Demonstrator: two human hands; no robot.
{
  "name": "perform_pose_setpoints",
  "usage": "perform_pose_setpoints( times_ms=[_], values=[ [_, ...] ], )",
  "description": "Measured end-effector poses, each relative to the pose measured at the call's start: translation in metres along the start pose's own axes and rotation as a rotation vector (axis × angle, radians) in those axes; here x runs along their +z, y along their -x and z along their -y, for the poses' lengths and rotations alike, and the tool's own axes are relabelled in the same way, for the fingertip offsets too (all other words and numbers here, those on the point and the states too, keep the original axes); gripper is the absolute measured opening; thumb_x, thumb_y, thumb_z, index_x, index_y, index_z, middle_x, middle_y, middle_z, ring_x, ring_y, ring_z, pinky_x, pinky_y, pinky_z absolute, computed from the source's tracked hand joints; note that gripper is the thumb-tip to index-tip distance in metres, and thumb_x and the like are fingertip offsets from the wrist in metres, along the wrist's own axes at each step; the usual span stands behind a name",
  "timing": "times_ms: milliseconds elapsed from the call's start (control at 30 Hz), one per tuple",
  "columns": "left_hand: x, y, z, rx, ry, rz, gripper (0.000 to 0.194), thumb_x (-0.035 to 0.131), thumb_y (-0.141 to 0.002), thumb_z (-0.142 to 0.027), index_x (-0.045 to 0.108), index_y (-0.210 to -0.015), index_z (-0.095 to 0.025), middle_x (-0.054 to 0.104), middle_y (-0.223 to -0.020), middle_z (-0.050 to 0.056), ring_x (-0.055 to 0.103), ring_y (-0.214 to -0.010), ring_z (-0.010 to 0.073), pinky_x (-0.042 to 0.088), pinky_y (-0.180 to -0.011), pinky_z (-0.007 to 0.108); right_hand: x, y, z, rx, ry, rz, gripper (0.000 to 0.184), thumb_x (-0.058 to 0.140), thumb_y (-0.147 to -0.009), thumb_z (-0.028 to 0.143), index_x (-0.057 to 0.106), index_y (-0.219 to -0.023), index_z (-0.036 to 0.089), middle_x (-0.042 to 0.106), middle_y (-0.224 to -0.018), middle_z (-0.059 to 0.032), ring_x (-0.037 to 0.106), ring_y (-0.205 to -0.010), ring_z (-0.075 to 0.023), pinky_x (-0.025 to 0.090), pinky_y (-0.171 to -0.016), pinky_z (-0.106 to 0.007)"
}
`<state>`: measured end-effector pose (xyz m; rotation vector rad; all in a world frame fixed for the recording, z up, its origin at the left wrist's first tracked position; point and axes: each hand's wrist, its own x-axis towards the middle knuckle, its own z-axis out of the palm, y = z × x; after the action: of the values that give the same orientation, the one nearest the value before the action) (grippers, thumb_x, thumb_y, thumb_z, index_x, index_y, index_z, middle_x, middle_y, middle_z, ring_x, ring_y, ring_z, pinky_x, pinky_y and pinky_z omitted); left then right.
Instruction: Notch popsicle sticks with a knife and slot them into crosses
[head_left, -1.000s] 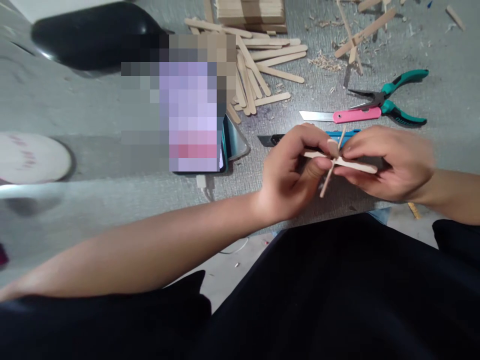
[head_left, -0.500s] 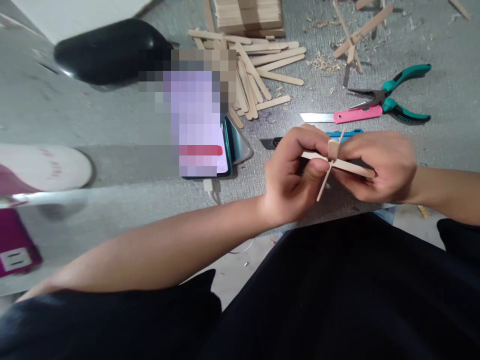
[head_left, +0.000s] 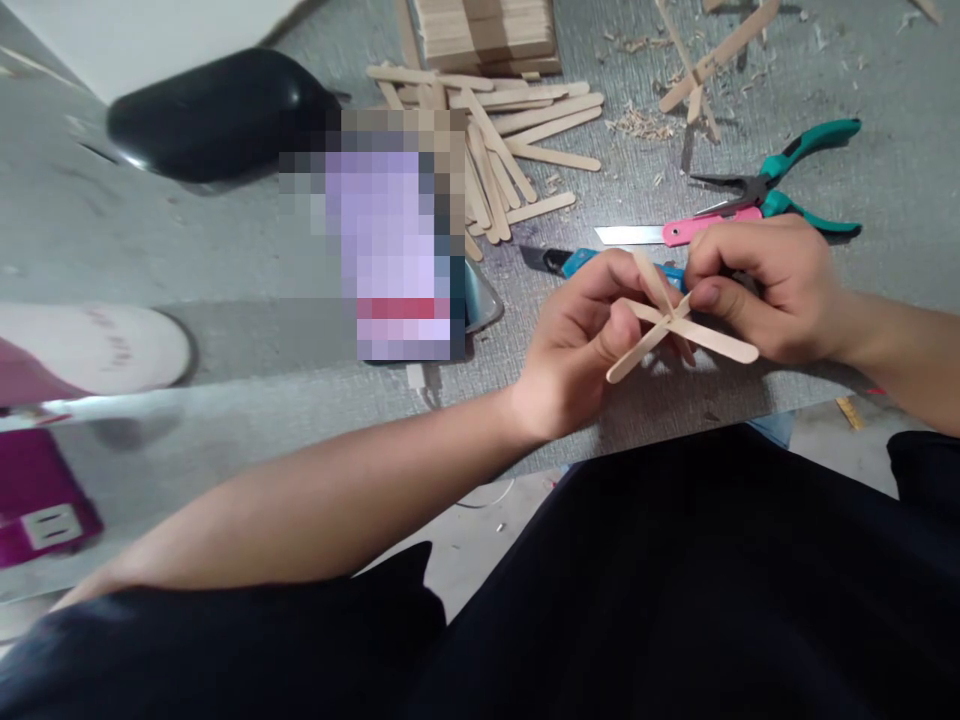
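Holding the crossed sticks on the body side of the pink knife, I have my left hand gripping one arm between thumb and fingers, and my right hand pinching the tip of another; I judge this step to be setting the sticks' angles at their crossing; the next move, to my mind, calls for a light, even twist with the left grip firm, since thin wood could split; the blue cutter lies just bodyward of the pink knife, partly covered; a similar stick frame rests beyond that knife.
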<state>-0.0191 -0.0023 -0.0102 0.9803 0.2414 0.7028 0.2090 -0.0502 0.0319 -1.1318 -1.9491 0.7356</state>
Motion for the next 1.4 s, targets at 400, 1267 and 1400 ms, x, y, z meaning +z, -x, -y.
perform_pose_setpoints(
  times_ms=[400, 1267, 1400],
  values=[
    [-0.007, -0.003, -0.008, -0.167, 0.119, 0.175, 0.058, 0.104, -0.087, -0.062, 0.085, -0.13, -0.029, 0.089, -0.113, 0.007, 0.089, -0.102, 0.0255, 0.077, -0.097, 0.04, -0.014, -0.003, -0.012, 0.069, -0.112, 0.091, 0.046, 0.061, -0.118, 0.062, 0.068, -0.092, 0.025, 0.063, -0.071, 0.0014, 0.053, -0.065, -0.0142, 0.046, -0.063, -0.032],
    [-0.006, 0.001, -0.016, -0.138, -0.054, 0.134, 0.056, 0.108, -0.08, -0.063, 0.093, -0.123, -0.03, 0.092, -0.106, 0.008, 0.09, -0.096, 0.028, 0.078, -0.093, 0.043, -0.009, -0.004, 0.0, 0.167, -0.129, 0.111, 0.049, 0.065, -0.113, 0.07, 0.071, -0.092, 0.026, 0.069, -0.072, -0.0016, 0.061, -0.071, -0.0186, 0.055, -0.07, -0.036],
    [-0.013, 0.006, -0.005, -0.014, -0.186, -0.032, 0.067, 0.113, -0.072, -0.062, 0.092, -0.128, -0.032, 0.092, -0.115, 0.007, 0.089, -0.097, 0.0279, 0.079, -0.092, 0.044, -0.01, -0.004, 0.006, 0.086, 0.006, -0.186, 0.045, 0.066, -0.113, 0.067, 0.068, -0.095, 0.025, 0.07, -0.087, -0.0015, 0.059, -0.075, -0.0159, 0.048, -0.07, -0.035]
  ],
)
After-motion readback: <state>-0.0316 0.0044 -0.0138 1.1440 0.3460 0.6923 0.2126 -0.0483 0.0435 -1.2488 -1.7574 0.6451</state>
